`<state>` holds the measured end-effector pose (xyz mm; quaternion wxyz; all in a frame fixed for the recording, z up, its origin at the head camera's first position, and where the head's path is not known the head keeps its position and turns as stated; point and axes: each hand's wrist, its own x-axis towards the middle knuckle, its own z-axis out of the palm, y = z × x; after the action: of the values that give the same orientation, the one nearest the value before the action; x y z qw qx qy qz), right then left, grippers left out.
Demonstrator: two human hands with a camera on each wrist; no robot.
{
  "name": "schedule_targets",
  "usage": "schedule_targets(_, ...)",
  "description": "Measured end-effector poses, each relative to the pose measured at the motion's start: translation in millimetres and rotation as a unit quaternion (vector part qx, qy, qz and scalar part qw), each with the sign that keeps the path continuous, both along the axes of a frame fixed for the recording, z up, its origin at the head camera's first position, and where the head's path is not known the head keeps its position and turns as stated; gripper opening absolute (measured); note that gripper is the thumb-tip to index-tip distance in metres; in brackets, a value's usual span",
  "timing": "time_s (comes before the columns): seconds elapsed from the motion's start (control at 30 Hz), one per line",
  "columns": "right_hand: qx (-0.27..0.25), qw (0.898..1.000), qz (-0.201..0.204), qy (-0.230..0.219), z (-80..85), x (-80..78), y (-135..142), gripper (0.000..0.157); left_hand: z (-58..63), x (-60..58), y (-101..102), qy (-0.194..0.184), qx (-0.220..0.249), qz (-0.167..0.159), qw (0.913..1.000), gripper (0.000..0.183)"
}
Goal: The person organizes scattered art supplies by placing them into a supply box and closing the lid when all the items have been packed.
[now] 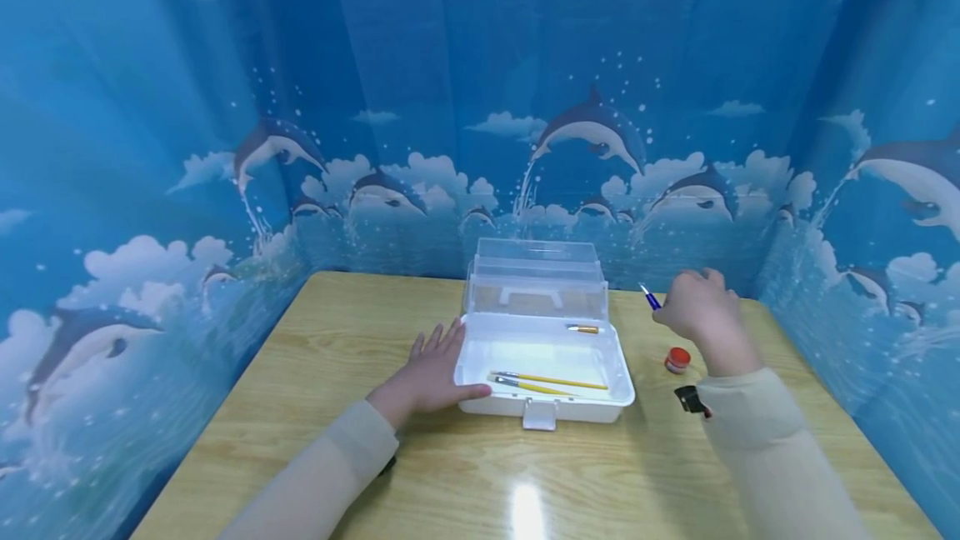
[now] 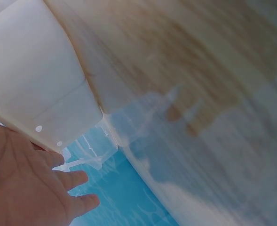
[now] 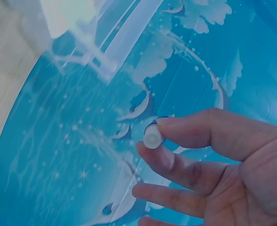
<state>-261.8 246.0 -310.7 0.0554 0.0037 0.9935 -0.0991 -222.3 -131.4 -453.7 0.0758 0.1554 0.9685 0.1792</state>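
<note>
A white plastic box (image 1: 542,413) stands on the table with its clear lid (image 1: 536,273) raised at the back. Inside lie two yellow-handled paintbrushes (image 1: 562,380) near the front and a short orange-handled brush (image 1: 583,329) at the back right. My left hand (image 1: 431,373) rests against the box's left side, fingers spread and thumb over the front corner. Right of the box, my right hand (image 1: 701,311) pinches a slim blue pen-like tool (image 1: 650,298) between thumb and index finger, raised above the table. Its silvery tip points up and left; its round white end (image 3: 153,137) faces the right wrist camera.
A small red-lidded pot (image 1: 677,359) stands on the wooden table (image 1: 450,473), right of the box and below my right hand. Blue dolphin-print curtains (image 1: 450,107) enclose the table at the back and both sides.
</note>
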Motion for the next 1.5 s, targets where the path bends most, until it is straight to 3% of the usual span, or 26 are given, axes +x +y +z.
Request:
schedule_targets(0.2, -0.006, 1.0, 0.012, 0.018, -1.3, -2.9, -17.6, 0.019, -1.6, -0.4, 0.2, 0.002, -0.005, 0.003, 1.0, 0.121)
schedule_targets(0.5, -0.025, 0.997, 0.064, 0.045, -7.6, -13.1, -37.2, 0.027, -3.1, -2.9, 0.4, -0.001, -0.019, 0.011, 0.9998, 0.121)
schedule_targets(0.77, -0.036, 0.991, 0.103, 0.071, -13.6, -21.8, -54.1, 0.022, -0.2, -1.6, 0.1, 0.003, -0.004, 0.009, 0.9999, 0.12)
schedule_targets(1.17, -0.036, 0.972, 0.214, 0.093, -29.0, -33.0, -71.2, 0.02, -0.6, -2.0, 0.1, 0.001, -0.01, 0.007, 0.9999, 0.123)
schedule_targets(1.5, -0.004, 0.958, 0.262, 0.118, -40.7, -39.3, -84.5, 0.014, 2.1, -0.7, 0.5, -0.006, -0.008, 0.007, 0.9999, 0.124)
